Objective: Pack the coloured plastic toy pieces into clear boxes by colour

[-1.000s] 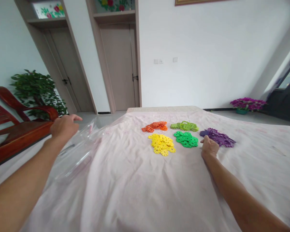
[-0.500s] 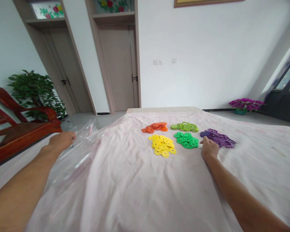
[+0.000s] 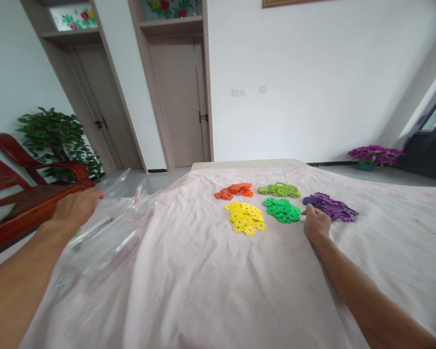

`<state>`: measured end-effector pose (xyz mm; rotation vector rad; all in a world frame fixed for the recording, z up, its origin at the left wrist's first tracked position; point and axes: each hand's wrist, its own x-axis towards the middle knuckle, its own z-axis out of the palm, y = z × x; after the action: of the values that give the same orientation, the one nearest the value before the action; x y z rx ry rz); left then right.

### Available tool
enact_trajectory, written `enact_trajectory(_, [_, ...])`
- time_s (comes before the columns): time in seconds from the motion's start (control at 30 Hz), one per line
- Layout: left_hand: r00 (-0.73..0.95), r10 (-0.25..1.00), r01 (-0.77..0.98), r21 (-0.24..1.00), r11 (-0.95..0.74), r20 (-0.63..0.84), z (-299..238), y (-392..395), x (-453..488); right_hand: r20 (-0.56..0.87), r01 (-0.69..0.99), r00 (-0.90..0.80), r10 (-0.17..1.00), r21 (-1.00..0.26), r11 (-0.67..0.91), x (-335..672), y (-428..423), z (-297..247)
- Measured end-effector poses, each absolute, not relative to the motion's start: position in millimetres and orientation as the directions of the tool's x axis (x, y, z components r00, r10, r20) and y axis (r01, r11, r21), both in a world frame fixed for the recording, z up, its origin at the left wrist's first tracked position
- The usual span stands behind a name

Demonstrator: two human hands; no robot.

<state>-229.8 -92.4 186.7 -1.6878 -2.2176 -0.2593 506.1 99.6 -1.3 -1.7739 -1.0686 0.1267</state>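
Observation:
On the left my left hand [image 3: 76, 207] is closed at the edge of a clear plastic bag [image 3: 105, 247], fingers pressed together on the film. The bag lies crumpled, with a dark strip and a bit of green showing near the wrist. My right hand [image 3: 317, 221] rests on the cloth with curled fingers, just in front of a pile of purple flower-shaped plastic discs [image 3: 332, 207]; whatever its fingers may hold is hidden. Beside it lie green discs [image 3: 282, 210], and further left yellow discs [image 3: 244, 218]. Behind these are orange discs [image 3: 236, 190] and light green discs [image 3: 280, 189].
A wrinkled pale pink cloth [image 3: 210, 286] covers the table. A red wooden chair [image 3: 39, 182] stands at the left edge, with a leafy plant [image 3: 54, 138] behind it. A thin stick-like item [image 3: 426, 227] lies at the right. Purple potted flowers [image 3: 376, 154] stand by the wall.
My left hand has moved left, and the bag's film now stands up higher beside it. The right hand stays by the purple discs. The view has shifted slightly.

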Motion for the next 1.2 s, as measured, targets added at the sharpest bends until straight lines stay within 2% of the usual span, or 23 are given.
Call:
enact_trajectory(0.1, [-0.292,0.887,0.907,-0.191,0.376,0.358,203.7,-92.4,-231.2,0.359,0.605,0.593,0.721,-0.79,-0.105,506.7,100.0,-1.1])
enact_trajectory(0.2, [-0.292,0.86,0.905,-0.168,0.39,0.418,221.2,-90.0,-222.7,0.347,0.609,0.587,0.731,-0.785,-0.116,507.4,100.8,-1.1])
enact_trajectory(0.3, [-0.179,0.803,0.937,-0.151,0.316,0.568,238.8,-88.0,-196.6,0.339,0.615,0.58,0.74,-0.779,-0.125,508.8,102.1,-1.3])
enact_trajectory(0.43, [0.021,0.72,0.98,-0.157,0.124,0.694,250.3,-84.8,-137.1,0.334,0.639,0.539,0.774,-0.761,-0.116,510.5,102.6,-1.2])
enact_trajectory(0.53, [0.142,0.695,0.979,-0.202,0.006,0.705,238.3,-80.4,-85.1,0.318,0.611,0.548,0.774,-0.783,-0.112,510.3,101.1,-0.9])
enact_trajectory(0.67, [0.253,0.705,0.95,-0.308,-0.051,0.663,192.9,-73.7,-16.3,0.323,0.601,0.546,0.773,-0.794,-0.093,508.9,98.4,0.3])
enact_trajectory(0.77, [0.299,0.746,0.944,-0.296,-0.142,0.595,148.4,-71.1,30.5,0.331,0.608,0.54,0.774,-0.789,-0.087,507.8,97.0,1.5])
enact_trajectory(0.87, [0.32,0.797,0.945,-0.233,-0.229,0.513,110.7,-71.9,66.2,0.334,0.599,0.544,0.77,-0.797,-0.077,506.7,96.1,1.9])
enact_trajectory(0.97, [0.337,0.831,0.94,-0.119,-0.318,0.442,92.9,-73.2,84.0,0.338,0.59,0.542,0.77,-0.805,-0.062,506.2,95.6,1.4])
enact_trajectory(1.1, [0.307,0.847,0.893,0.175,-0.414,0.433,100.2,-60.8,75.2,0.342,0.584,0.548,0.763,-0.81,-0.056,506.3,95.5,0.4])
enact_trajectory(1.2, [0.125,0.88,0.805,0.472,-0.36,0.458,106.7,-35.3,52.8,0.337,0.579,0.547,0.767,-0.814,-0.055,506.2,95.0,0.5])
